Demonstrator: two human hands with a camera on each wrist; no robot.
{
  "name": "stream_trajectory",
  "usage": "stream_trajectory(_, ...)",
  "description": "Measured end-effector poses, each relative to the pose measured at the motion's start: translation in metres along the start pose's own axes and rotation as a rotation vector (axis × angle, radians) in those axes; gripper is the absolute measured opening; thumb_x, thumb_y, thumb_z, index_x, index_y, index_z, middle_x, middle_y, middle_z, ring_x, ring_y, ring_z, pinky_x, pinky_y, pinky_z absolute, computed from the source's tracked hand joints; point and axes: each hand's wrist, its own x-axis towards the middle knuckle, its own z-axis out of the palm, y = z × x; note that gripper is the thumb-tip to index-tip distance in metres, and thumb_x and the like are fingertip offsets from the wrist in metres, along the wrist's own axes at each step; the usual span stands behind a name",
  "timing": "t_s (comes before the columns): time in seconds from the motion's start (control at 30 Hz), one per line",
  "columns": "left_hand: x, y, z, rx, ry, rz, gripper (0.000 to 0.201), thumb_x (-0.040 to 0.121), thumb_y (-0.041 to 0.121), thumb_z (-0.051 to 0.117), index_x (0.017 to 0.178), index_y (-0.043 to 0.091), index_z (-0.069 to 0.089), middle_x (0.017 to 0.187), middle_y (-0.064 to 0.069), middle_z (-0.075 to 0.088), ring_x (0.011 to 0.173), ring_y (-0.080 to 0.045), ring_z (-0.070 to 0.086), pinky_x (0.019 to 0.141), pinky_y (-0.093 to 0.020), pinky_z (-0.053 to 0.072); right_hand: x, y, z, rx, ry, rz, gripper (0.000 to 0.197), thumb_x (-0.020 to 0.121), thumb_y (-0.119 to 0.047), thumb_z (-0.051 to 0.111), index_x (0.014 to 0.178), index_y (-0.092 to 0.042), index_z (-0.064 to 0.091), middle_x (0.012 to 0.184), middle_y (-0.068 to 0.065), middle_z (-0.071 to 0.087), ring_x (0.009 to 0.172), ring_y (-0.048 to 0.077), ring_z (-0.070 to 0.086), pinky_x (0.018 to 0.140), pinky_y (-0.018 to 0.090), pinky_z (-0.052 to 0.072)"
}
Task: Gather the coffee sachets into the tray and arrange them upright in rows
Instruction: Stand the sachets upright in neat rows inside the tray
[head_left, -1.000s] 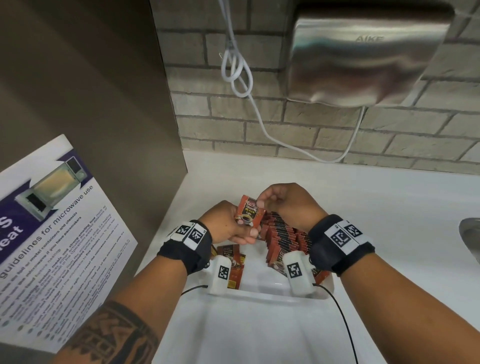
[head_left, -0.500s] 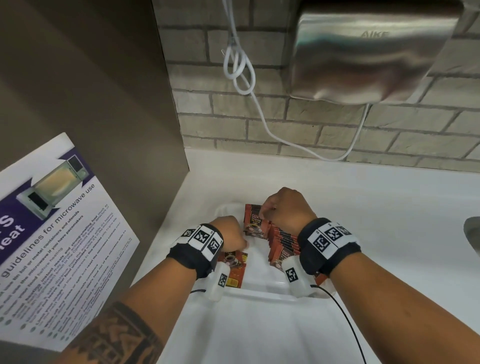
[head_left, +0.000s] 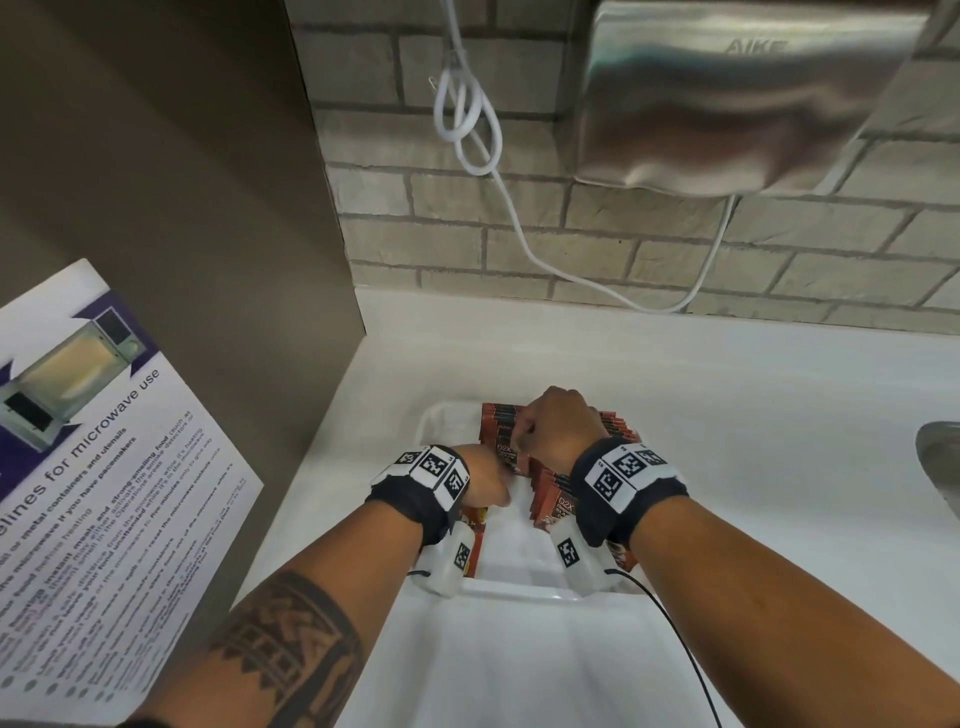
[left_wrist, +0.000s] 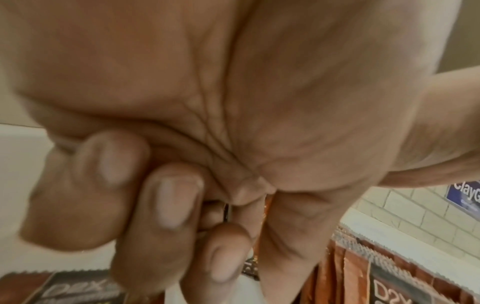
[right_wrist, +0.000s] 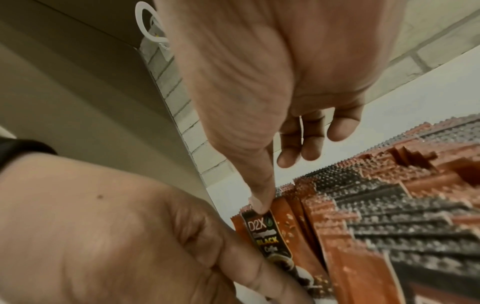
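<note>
A white tray (head_left: 519, 590) sits on the counter. Its right half holds a long row of red-brown coffee sachets (head_left: 618, 426) standing upright, seen close in the right wrist view (right_wrist: 389, 205). My right hand (head_left: 550, 426) is at the row's left end, its thumb tip (right_wrist: 259, 207) pressed on the top edge of one D2X sachet (right_wrist: 267, 236); the index finger is hidden. My left hand (head_left: 485, 480) is beside it with curled fingers (left_wrist: 179, 201) pinching what looks like the same sachet's foil. A few sachets (head_left: 478, 519) lie flat in the tray's left half under my left wrist.
A brown cabinet panel (head_left: 182, 208) with a microwave poster (head_left: 104, 441) stands close on the left. On the brick wall behind hang a steel hand dryer (head_left: 727, 104) and a looped white cable (head_left: 467, 104). A sink rim (head_left: 940, 467) shows at the right of the white counter (head_left: 727, 415).
A second ago both hands held one sachet up above the tray. They have since lowered it to the left end of the upright row, my left hand dipping toward the flat sachets on the way.
</note>
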Motion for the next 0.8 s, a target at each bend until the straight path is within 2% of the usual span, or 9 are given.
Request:
stream_trajectory(0.13,0.0,0.001,-0.002,0.009,-0.003,0.027,0.043,0.101,0.032,0.049,0.138,0.012,0.058,0.137,-0.012,0.059,0.122,-0.029,0.057,0.105,-0.038,0.047,0.0,0.003,0.0,0.01,-0.011,-0.009,0.015,0.074,-0.017,0.072,0.071,-0.031,0.077,0.089,-0.011,0.07,0.095,0.018,0.062,0.087,0.04,0.055)
stream_trajectory(0.33,-0.004,0.003,-0.006,0.017,-0.003,0.056,0.045,0.104,0.033,0.046,0.144,0.014,0.054,0.145,-0.01,0.054,0.129,-0.027,0.051,0.109,-0.036,0.042,0.0,0.007,-0.002,0.094,0.031,-0.019,0.025,0.082,-0.015,0.065,0.066,-0.032,0.074,0.083,-0.015,0.07,0.089,0.015,0.064,0.089,0.041,0.055)
stream_trajectory(0.53,-0.01,-0.005,-0.011,-0.114,0.027,0.009,0.039,0.102,0.028,0.051,0.135,0.011,0.063,0.139,-0.01,0.06,0.125,-0.027,0.056,0.104,-0.036,0.044,-0.005,0.008,-0.011,0.142,0.09,-0.032,0.029,0.083,-0.014,0.06,0.064,-0.032,0.072,0.078,-0.015,0.069,0.084,0.012,0.064,0.087,0.039,0.054)
stream_trajectory(0.6,-0.02,-0.012,-0.014,-0.156,0.091,-0.01,0.037,0.102,0.026,0.051,0.135,0.012,0.063,0.137,-0.008,0.061,0.123,-0.025,0.057,0.103,-0.033,0.046,-0.011,0.004,-0.019,0.196,0.072,-0.047,0.028,0.086,-0.013,0.057,0.072,-0.029,0.075,0.078,-0.016,0.068,0.081,0.011,0.064,0.079,0.031,0.055)
stream_trajectory(0.63,-0.025,-0.017,-0.015,-0.161,0.133,-0.021,0.036,0.101,0.023,0.052,0.133,0.013,0.064,0.136,-0.007,0.061,0.121,-0.024,0.058,0.1,-0.031,0.046,-0.018,0.001,-0.023,0.217,0.058,-0.057,0.027,0.088,-0.013,0.056,0.078,-0.028,0.076,0.079,-0.016,0.068,0.078,0.009,0.064,0.071,0.024,0.054)
stream_trajectory(0.7,-0.034,-0.028,-0.01,-0.148,0.197,-0.057,0.035,0.097,0.019,0.057,0.13,0.017,0.066,0.135,-0.004,0.061,0.119,-0.021,0.058,0.095,-0.026,0.046,-0.035,-0.006,-0.028,0.245,0.028,-0.093,0.026,0.092,-0.015,0.053,0.087,-0.024,0.078,0.082,-0.013,0.07,0.07,0.004,0.061,0.058,0.015,0.045)
stream_trajectory(0.77,-0.041,-0.033,-0.003,-0.101,0.221,-0.079,0.041,0.092,0.022,0.065,0.132,0.023,0.062,0.138,-0.001,0.057,0.121,-0.019,0.056,0.097,-0.027,0.045,-0.053,-0.014,-0.025,0.238,-0.016,-0.144,0.023,0.095,-0.018,0.055,0.092,-0.02,0.078,0.09,-0.008,0.072,0.074,0.006,0.062,0.063,0.016,0.047)
stream_trajectory(0.8,-0.043,-0.033,0.001,-0.074,0.214,-0.082,0.047,0.089,0.025,0.069,0.136,0.025,0.059,0.14,0.0,0.054,0.123,-0.02,0.054,0.101,-0.03,0.045,-0.06,-0.017,-0.02,0.216,-0.068,-0.149,0.019,0.096,-0.021,0.058,0.095,-0.018,0.077,0.094,-0.005,0.073,0.08,0.009,0.065,0.068,0.019,0.05)
